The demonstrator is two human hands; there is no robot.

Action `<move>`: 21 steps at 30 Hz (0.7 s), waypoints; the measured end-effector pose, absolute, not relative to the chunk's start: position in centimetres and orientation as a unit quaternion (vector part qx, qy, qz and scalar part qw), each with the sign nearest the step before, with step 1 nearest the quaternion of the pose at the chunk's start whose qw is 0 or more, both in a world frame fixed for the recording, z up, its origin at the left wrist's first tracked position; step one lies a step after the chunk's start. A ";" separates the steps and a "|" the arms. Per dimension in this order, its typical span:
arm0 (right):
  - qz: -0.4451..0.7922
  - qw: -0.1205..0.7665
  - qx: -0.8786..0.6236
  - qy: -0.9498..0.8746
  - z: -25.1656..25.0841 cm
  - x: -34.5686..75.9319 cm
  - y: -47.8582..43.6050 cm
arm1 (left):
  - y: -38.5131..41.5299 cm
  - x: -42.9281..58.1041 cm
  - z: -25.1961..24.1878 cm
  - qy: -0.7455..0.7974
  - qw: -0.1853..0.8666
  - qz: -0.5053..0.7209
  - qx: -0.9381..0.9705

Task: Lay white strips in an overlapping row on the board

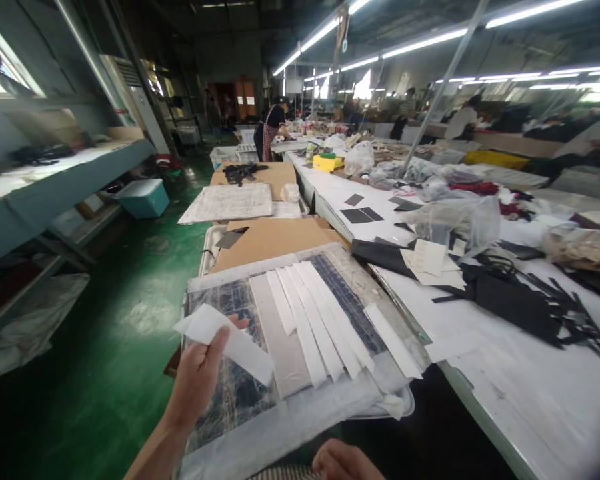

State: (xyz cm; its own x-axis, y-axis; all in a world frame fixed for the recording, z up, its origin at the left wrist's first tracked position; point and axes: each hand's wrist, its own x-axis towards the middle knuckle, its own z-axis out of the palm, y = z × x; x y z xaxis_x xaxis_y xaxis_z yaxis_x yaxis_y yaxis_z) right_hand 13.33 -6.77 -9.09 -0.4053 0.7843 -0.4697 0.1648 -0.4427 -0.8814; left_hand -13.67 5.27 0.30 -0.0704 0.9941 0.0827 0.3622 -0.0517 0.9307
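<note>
My left hand pinches a white strip between thumb and fingers, above the left side of a worn board with a clear, scuffed cover. On that board several white strips lie fanned side by side, partly over a grey-beige band. Another white strip lies apart from them near the right edge. At the bottom edge of the view, close to my body, is my right hand with its fingers curled; whatever they may hold is hidden.
Brown cardboard and another whitish board lie beyond. On the right, a long white table carries black fabric pieces, cream cards and plastic bags. A person stands farther back. Green floor runs along the left.
</note>
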 end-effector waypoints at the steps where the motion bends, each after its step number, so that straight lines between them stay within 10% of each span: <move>1: 0.651 0.240 -0.533 -0.485 -8.7 14.1 -6.4 | 5.1 -13.6 0.5 0.567 0.385 0.411 0.601; 5: 0.502 0.349 -0.548 -0.571 -3.8 15.1 -4.3 | 2.5 -11.0 0.5 0.467 0.459 0.305 0.692; 15: 0.768 0.350 -0.381 -0.378 -2.1 8.6 -3.8 | 0.1 -6.7 -0.8 0.390 0.790 0.328 0.340; 21: 0.805 0.373 -0.358 -0.291 -3.0 8.1 -4.6 | 0.8 -6.7 -0.2 0.355 0.761 0.370 0.397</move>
